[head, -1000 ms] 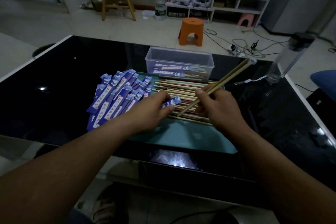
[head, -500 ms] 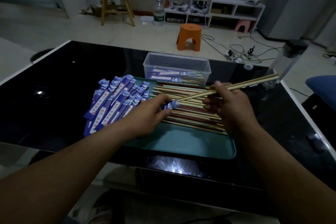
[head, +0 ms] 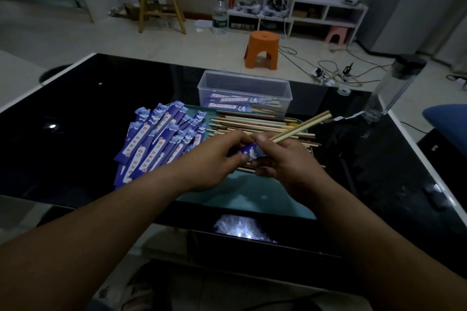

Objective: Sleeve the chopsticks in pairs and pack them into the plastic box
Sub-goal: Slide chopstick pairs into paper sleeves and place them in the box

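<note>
- Teal tray (head: 252, 197): the landmark for everything below.
- Plastic box (head: 243, 88): just behind the tray, with a few sleeved pairs inside.
- Blue paper sleeves (head: 156, 141): fanned over the tray's left edge.
- Loose chopsticks (head: 252, 122): heaped on the tray's far half.
- Left hand (head: 214, 159): above the tray's middle, pinching 1 held sleeve (head: 251, 153).
- Right hand (head: 285, 161): beside it, clamped round the held pair (head: 303, 126), 2 sticks angled up to the right.
- Held pair: probably light, stiff and slick, so grip it near the lower tips.
- Held sleeve: likely thin and floppy, so pinch it by the mouth.
</note>
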Tool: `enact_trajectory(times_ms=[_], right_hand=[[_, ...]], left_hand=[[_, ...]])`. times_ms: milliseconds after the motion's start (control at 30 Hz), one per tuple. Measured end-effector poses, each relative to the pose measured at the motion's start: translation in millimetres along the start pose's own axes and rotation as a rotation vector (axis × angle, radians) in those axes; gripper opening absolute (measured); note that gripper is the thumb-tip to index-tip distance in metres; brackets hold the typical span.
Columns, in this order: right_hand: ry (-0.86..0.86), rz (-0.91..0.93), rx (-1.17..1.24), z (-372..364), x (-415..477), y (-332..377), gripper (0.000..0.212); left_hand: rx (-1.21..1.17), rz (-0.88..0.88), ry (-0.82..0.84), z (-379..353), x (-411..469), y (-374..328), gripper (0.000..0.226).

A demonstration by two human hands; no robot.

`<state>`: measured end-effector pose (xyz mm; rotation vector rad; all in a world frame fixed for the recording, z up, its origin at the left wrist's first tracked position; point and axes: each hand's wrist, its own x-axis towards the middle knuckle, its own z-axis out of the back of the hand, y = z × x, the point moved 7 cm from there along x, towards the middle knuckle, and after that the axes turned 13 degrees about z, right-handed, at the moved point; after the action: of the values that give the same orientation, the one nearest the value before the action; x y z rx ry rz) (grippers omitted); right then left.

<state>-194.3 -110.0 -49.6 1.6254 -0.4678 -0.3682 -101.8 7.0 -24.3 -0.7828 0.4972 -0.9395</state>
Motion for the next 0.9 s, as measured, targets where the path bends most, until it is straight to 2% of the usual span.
enact_trajectory(times_ms=[200,300,367,433,567,667,767,833,900], right_hand=[[-0.078,-0.04,0.072,4.9,0.9,-1.5,0.02],[-0.286,-0.012,0.113,31.2,5.3,6.7,0.031],[-0.478,0.059,0.074,60.4,5.5,20.9,0.026],[-0.546,0.114,-0.056,79.4,3.5,33.5,0.018],[-0.383,0.059,-0.147,61.9,4.5,22.4,0.03],[-0.239,0.013,-0.19,43.0,7.3,9.5,0.026],[-0.199,0.009,-0.205,41.1,9.2,5.6,0.021],[-0.222,0.016,-0.152,42.8,9.2,7.1,0.02],[-0.28,0.019,-0.07,47.7,8.9,9.1,0.019]], left_hand=[[-0.056,0.168,0.082,1.8,2.0,13.9,0.013],[-0.047,0.19,0.118,5.1,1.3,18.8,0.018],[-0.041,0.214,0.142,6.2,1.7,23.1,0.018],[-0.032,0.227,0.151,6.9,2.2,24.9,0.019],[-0.025,0.229,0.159,6.0,3.1,24.7,0.019],[-0.01,0.235,0.159,5.2,4.2,27.1,0.02],[0.012,0.235,0.14,8.8,4.1,29.5,0.017],[0.023,0.221,0.041,16.2,7.0,28.6,0.015],[0.042,0.221,-0.172,33.0,12.4,32.2,0.015]])
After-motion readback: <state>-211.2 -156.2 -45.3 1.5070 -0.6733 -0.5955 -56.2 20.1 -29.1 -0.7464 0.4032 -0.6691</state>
